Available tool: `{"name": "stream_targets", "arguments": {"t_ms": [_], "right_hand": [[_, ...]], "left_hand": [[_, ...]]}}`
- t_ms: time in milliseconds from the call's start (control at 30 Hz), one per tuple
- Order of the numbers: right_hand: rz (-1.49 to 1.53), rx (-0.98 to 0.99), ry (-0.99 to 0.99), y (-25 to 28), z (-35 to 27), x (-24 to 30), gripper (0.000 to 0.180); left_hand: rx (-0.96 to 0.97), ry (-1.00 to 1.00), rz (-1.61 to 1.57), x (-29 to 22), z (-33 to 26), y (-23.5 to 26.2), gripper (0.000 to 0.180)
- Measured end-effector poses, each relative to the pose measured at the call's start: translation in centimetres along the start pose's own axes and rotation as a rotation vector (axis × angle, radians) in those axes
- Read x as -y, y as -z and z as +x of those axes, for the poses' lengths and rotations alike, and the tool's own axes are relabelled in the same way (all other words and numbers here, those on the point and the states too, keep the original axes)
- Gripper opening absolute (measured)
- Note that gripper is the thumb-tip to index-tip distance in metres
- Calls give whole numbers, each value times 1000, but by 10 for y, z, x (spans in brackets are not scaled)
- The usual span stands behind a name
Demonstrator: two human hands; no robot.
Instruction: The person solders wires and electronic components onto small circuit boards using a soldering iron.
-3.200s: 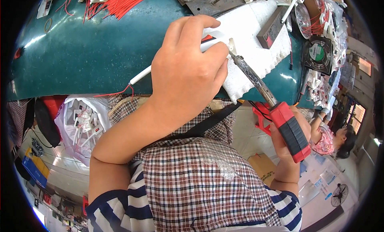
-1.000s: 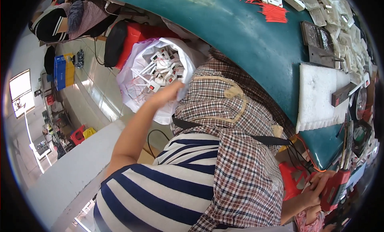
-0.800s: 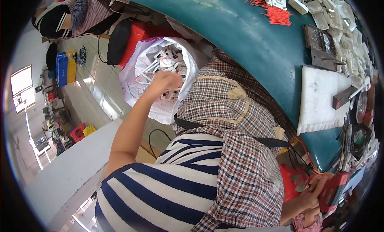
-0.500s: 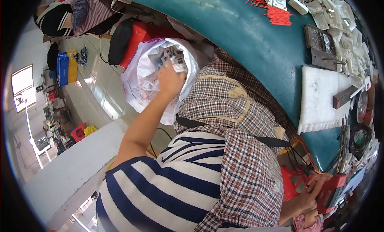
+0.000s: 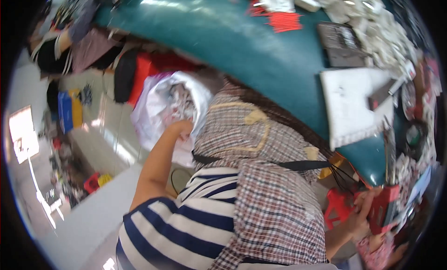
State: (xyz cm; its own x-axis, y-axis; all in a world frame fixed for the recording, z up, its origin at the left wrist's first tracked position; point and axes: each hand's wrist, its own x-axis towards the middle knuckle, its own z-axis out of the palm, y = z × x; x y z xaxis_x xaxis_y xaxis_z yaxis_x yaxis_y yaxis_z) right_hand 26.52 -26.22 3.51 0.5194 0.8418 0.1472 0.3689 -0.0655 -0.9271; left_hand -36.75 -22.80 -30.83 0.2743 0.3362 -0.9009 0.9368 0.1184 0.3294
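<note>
Faces a broad green tabletop [image 5: 247,56], sweeping across the upper part of the view. Wears a brown checked apron [image 5: 279,200] over a striped navy-and-cream shirt [image 5: 186,209]. Has a white plastic bag [image 5: 146,114] below the tabletop's edge, just left of the apron, mouth turned upward. Bears, at the upper right of the tabletop, a crowded pile of pale plastic parts [image 5: 372,18], smeared by blur. Carries, below that pile, a flat white pad [image 5: 344,102]. Holds upright a soldering iron [image 5: 390,172], red and black at the handle, metal barrel reaching up to the pad's lower right corner; impossible to say whether touching it. Includes a dark metal plate [image 5: 342,44] just above the pad.

With 2 bare hands in view: grips the iron in the right hand [image 5: 364,212], fingers wrapped around the handle, well apart from the bag. Contains, inside the bag, a jumble of white pieces [image 5: 180,100], too blurred to count. Dips the left hand [image 5: 183,127] into the bag, fingertips hidden; cannot tell whether spread, pressed together or pinching anything.

Shows 1 bundle of red wires [image 5: 285,22] left of the plate, and 1 dark bar [image 5: 381,95] resting on the pad.
</note>
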Motion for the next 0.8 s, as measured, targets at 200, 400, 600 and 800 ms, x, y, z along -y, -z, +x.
{"name": "stream_targets", "arguments": {"t_ms": [200, 400, 600, 800], "right_hand": [[102, -112, 63, -10, -11, -2, 22], [341, -299, 33, -25, 0, 7, 14], [345, -397, 84, -25, 8, 19, 8], [329, -482, 82, -10, 6, 17, 11]], "left_hand": [[-299, 250, 114, -216, -112, 172, 54], [-542, -690, -373, -419, -185, 229, 16], [-1046, -1319, 536, -606, -79, 257, 15], [-1077, -1579, 924, -711, -7, 254, 16]]}}
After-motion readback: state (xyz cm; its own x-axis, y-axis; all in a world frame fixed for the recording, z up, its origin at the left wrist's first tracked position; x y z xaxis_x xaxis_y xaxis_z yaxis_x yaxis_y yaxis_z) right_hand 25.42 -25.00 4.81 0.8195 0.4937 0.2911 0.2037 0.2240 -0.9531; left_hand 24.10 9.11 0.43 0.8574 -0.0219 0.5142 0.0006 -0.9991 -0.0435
